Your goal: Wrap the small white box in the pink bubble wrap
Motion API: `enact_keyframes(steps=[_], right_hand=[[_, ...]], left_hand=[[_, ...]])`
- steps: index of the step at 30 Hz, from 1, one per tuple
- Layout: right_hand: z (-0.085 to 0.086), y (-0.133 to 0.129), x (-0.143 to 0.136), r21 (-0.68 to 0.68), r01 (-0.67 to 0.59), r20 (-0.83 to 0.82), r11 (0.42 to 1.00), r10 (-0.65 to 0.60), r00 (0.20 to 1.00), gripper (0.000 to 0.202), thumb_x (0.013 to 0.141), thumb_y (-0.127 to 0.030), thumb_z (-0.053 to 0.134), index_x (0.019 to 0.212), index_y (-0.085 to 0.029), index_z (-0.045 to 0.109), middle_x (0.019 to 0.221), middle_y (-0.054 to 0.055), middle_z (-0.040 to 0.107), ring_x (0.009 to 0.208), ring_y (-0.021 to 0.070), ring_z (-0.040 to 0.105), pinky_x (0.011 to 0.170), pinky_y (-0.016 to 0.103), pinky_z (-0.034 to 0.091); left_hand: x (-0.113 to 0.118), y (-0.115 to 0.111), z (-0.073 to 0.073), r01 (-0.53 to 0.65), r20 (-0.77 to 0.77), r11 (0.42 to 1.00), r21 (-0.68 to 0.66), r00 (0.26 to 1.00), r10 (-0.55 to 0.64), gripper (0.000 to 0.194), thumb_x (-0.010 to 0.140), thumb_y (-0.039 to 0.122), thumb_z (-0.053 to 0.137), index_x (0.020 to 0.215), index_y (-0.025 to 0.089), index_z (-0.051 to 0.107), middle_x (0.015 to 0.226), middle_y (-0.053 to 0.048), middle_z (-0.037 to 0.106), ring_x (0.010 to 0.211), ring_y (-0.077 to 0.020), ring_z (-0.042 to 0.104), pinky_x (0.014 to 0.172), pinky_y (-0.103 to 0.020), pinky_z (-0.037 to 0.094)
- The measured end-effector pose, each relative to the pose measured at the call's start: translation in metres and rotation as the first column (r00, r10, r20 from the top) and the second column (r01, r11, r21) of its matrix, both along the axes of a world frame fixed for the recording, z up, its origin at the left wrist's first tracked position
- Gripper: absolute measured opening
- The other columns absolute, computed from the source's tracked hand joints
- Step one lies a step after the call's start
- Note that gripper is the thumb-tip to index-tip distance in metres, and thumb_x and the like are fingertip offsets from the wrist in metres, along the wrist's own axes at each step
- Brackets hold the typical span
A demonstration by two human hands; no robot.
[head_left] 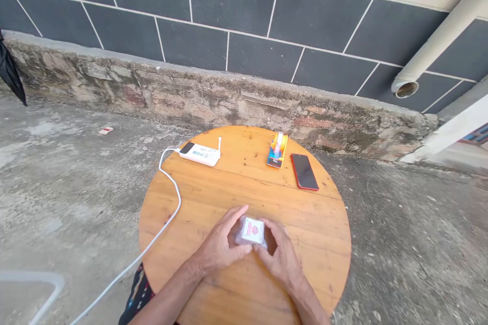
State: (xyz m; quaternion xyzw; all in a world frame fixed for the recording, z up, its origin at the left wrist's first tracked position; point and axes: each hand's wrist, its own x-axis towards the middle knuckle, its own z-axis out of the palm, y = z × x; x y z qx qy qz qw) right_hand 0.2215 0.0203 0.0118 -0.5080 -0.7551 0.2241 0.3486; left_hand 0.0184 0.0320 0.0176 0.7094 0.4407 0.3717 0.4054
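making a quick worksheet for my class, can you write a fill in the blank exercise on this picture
1. Both hands, the left hand and the right hand, are around a small wrapped ____.
2. The round table is made of ____.
3. The phone lies to the ____ of the tape dispenser.
4. A white ____ runs from the white device over the table's edge.

Missing words, in order: box; wood; right; cable
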Motion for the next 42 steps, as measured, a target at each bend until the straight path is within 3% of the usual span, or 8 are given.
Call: enact_keyframes(steps=[3, 10, 18, 22, 24, 30, 38, 42], right_hand=[[0.0, 0.0, 0.0, 0.001, -0.014, 0.011, 1.0, 0.014, 1.0, 0.048, 0.078, -0.023, 0.061, 0.125, -0.022, 0.052, 0.112, 0.009, 0.062, 0.103, 0.0249, 0.057, 0.089, 0.039, 0.047], [-0.001, 0.001, 0.001, 0.006, -0.026, 0.025, 1.0, 0.026, 0.999, 0.05, 0.078, -0.021, 0.062, 0.126, -0.022, 0.05, 0.116, 0.009, 0.062, 0.106, 0.0256, 0.055, 0.092, 0.041, 0.046], [0.007, 0.0, -0.001, -0.019, -0.028, 0.023, 0.999, 0.028, 0.999, 0.047, 0.077, -0.021, 0.062, 0.123, -0.022, 0.053, 0.114, 0.008, 0.063, 0.104, 0.0251, 0.057, 0.09, 0.04, 0.047], [0.005, -0.001, -0.001, -0.035, -0.003, 0.013, 0.999, 0.003, 1.0, 0.048, 0.079, -0.024, 0.061, 0.126, -0.022, 0.053, 0.116, 0.009, 0.062, 0.107, 0.0256, 0.056, 0.092, 0.04, 0.047], [0.002, -0.001, 0.001, -0.041, 0.005, 0.019, 0.999, -0.004, 1.0, 0.053, 0.08, -0.026, 0.061, 0.132, -0.021, 0.048, 0.122, 0.01, 0.059, 0.113, 0.0264, 0.054, 0.096, 0.042, 0.045], [-0.005, -0.002, 0.005, -0.042, -0.041, 0.02, 0.998, 0.042, 0.999, 0.071, 0.077, -0.024, 0.063, 0.142, -0.021, 0.034, 0.132, 0.011, 0.053, 0.121, 0.0275, 0.048, 0.102, 0.045, 0.041], [-0.005, -0.001, 0.003, -0.028, -0.027, 0.039, 0.999, 0.028, 0.999, 0.064, 0.083, -0.028, 0.06, 0.142, -0.022, 0.036, 0.127, 0.011, 0.057, 0.116, 0.0273, 0.052, 0.098, 0.045, 0.044], [-0.002, -0.002, 0.004, -0.037, -0.05, 0.033, 0.998, 0.052, 0.998, 0.067, 0.08, -0.028, 0.062, 0.142, -0.021, 0.036, 0.129, 0.012, 0.056, 0.116, 0.0274, 0.052, 0.099, 0.046, 0.043]], left_hand=[[0.001, 0.0, 0.003, 0.031, -0.028, 0.997, 0.064, 0.999, -0.029, 0.071, 0.071, 0.015, 0.064, 0.138, 0.021, 0.039, 0.146, -0.01, 0.038, 0.134, -0.0259, 0.036, 0.112, -0.042, 0.033], [0.005, 0.002, 0.005, 0.024, -0.023, 0.996, 0.083, 0.999, -0.022, 0.057, 0.076, 0.015, 0.061, 0.131, 0.024, 0.046, 0.13, -0.007, 0.054, 0.12, -0.0224, 0.05, 0.103, -0.039, 0.041], [0.005, 0.002, 0.006, 0.03, 0.016, 0.997, 0.072, 0.999, -0.031, 0.043, 0.076, 0.017, 0.063, 0.118, 0.024, 0.056, 0.126, -0.007, 0.056, 0.119, -0.0238, 0.051, 0.102, -0.039, 0.042], [0.003, 0.001, 0.008, -0.004, 0.019, 1.0, 0.004, 1.0, 0.004, 0.072, 0.069, 0.019, 0.07, 0.135, 0.023, 0.043, 0.148, -0.01, 0.036, 0.135, -0.0281, 0.035, 0.112, -0.045, 0.032], [0.003, 0.0, 0.008, -0.027, 0.012, 0.999, -0.02, 1.0, 0.028, 0.084, 0.066, 0.017, 0.071, 0.141, 0.022, 0.034, 0.15, -0.011, 0.033, 0.137, -0.0288, 0.032, 0.113, -0.046, 0.03], [0.004, -0.002, 0.006, -0.062, -0.014, 0.998, 0.011, 0.998, 0.062, 0.078, 0.066, 0.011, 0.062, 0.14, 0.021, 0.037, 0.144, -0.01, 0.042, 0.133, -0.0271, 0.039, 0.111, -0.046, 0.033], [0.006, -0.001, 0.009, -0.023, 0.054, 0.997, -0.071, 0.998, 0.027, 0.077, 0.07, 0.011, 0.059, 0.141, 0.023, 0.034, 0.138, -0.009, 0.051, 0.125, -0.0243, 0.05, 0.105, -0.042, 0.042], [0.003, -0.002, 0.009, -0.015, 0.055, 0.997, -0.069, 0.998, 0.019, 0.077, 0.069, 0.012, 0.06, 0.141, 0.023, 0.035, 0.141, -0.009, 0.047, 0.128, -0.0255, 0.047, 0.108, -0.043, 0.038]])
